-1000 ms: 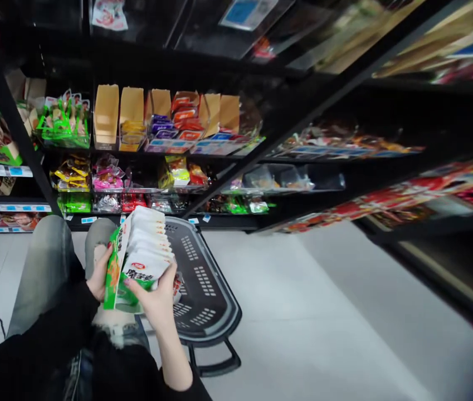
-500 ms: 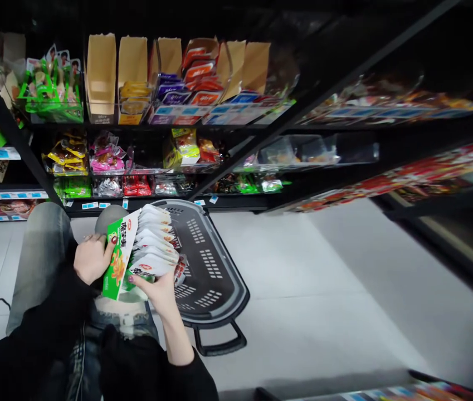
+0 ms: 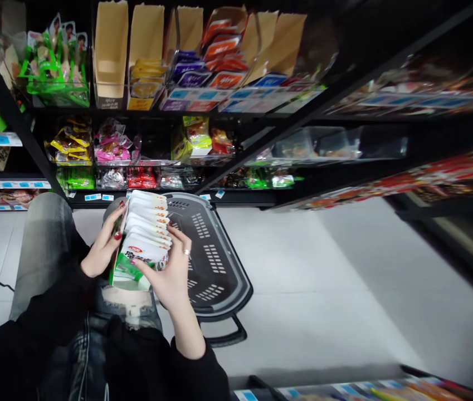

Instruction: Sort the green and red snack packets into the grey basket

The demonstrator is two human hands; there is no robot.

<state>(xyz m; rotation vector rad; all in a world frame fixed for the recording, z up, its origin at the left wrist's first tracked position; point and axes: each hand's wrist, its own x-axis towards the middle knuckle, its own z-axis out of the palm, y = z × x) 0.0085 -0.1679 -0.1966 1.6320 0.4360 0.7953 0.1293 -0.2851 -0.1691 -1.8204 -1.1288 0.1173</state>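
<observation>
A white and green cardboard snack box (image 3: 138, 283) is held over my knees, its open side facing up and to the right. Inside stands a row of white snack packets (image 3: 146, 223) with red and green print. My left hand (image 3: 101, 245) grips the box along its left side, with fingertips over the edge. On the other side, my right hand (image 3: 173, 278) wraps around the packets, thumb on the front one and fingers along their right edges. Just beyond it, on the floor, lies a black and grey shopping basket (image 3: 236, 267), partly hidden by my hand and the packets.
Black shelves ahead hold green bagged snacks (image 3: 56, 69), tan cardboard display boxes (image 3: 111, 50) and orange packets (image 3: 224, 55). Pale floor tiles (image 3: 286, 250) stretch to the right. Another shelf edge (image 3: 328, 390) shows at the bottom right.
The box has turned so its printed left face no longer shows and the packets face me more. My left fingers have shifted to its edge; my right fingers now reach around the packets.
</observation>
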